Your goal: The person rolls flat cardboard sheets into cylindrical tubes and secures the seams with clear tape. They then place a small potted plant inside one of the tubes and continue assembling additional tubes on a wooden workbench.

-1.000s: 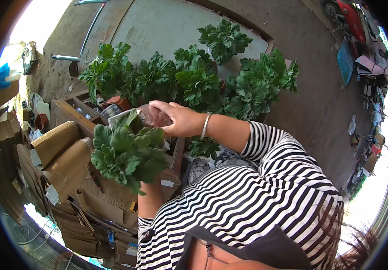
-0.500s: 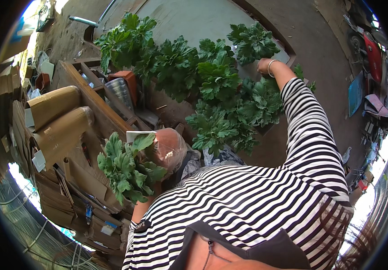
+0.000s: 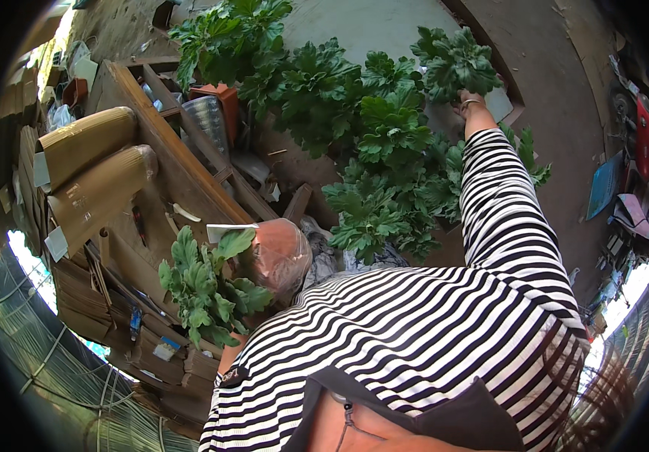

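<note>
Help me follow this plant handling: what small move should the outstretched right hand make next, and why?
Probably close the right hand around the stem base of the far leafy plant. The hand lies among its lower leaves at full arm's stretch, its grip hidden, while the left arm cradles the plastic-wrapped plant against the body.

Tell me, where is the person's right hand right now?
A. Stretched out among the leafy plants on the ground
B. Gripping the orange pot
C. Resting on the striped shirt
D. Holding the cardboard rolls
A: the striped right arm stretches out and the right hand sits among the green plants, far from the cardboard rolls.
</note>
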`<action>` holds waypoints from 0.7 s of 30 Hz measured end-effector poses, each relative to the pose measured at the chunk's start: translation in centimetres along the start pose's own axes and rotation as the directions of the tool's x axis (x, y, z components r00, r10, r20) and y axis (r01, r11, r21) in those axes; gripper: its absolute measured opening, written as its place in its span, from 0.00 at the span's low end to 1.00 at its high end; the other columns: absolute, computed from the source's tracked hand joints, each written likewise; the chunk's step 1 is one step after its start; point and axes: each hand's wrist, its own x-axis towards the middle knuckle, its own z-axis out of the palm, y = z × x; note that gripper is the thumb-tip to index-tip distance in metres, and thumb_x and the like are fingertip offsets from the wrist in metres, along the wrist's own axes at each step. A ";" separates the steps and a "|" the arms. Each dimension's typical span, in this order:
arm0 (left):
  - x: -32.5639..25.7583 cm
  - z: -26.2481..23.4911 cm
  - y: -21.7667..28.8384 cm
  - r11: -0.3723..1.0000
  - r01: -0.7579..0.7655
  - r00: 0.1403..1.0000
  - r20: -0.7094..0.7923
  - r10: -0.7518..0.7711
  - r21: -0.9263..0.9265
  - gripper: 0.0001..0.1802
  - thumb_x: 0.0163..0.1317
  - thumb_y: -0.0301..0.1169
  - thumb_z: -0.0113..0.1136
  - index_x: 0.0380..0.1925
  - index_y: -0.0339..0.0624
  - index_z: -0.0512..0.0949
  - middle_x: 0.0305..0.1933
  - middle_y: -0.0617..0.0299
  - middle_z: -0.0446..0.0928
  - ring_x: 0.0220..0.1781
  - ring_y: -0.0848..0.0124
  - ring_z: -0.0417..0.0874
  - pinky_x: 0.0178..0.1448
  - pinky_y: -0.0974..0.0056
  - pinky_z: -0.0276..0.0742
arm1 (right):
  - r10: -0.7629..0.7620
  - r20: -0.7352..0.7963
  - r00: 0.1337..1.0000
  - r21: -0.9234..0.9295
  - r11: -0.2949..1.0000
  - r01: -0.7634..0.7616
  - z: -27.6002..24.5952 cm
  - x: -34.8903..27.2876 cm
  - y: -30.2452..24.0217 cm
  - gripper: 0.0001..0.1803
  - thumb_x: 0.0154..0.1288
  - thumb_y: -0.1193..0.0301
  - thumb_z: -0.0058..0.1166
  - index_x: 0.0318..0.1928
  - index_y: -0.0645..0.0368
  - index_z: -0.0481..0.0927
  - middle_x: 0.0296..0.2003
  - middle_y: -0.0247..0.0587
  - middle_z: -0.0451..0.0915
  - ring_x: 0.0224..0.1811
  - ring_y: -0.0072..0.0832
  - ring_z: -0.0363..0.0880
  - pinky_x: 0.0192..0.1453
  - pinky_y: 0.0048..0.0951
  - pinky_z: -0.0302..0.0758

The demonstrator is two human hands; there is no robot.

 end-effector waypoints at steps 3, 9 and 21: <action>1.2 0.5 0.2 0.999 0.017 1.000 0.011 -0.017 0.028 0.33 0.72 0.43 0.60 0.73 0.46 0.65 0.72 0.54 0.70 0.74 0.55 0.69 0.78 0.48 0.63 | -0.119 0.054 0.991 -0.074 0.990 0.123 -0.2 0.2 -0.7 0.22 0.66 0.64 0.69 0.58 0.57 0.82 0.47 0.47 0.87 0.40 0.41 0.87 0.50 0.48 0.83; 4.4 3.7 0.5 0.996 0.036 0.998 0.053 -0.041 0.084 0.33 0.72 0.42 0.61 0.73 0.46 0.65 0.72 0.54 0.70 0.74 0.56 0.69 0.78 0.48 0.63 | -0.186 0.180 0.966 -0.051 0.979 0.198 1.5 1.4 -0.9 0.24 0.65 0.61 0.71 0.56 0.59 0.82 0.45 0.43 0.87 0.40 0.37 0.86 0.49 0.42 0.83; 7.5 6.9 0.9 0.993 0.021 0.994 0.100 -0.032 0.115 0.33 0.71 0.41 0.63 0.72 0.46 0.66 0.72 0.54 0.70 0.74 0.56 0.69 0.78 0.49 0.64 | -0.690 0.339 0.640 0.247 0.722 0.647 5.7 3.2 -0.1 0.24 0.68 0.58 0.64 0.59 0.57 0.79 0.50 0.42 0.84 0.55 0.37 0.82 0.57 0.35 0.79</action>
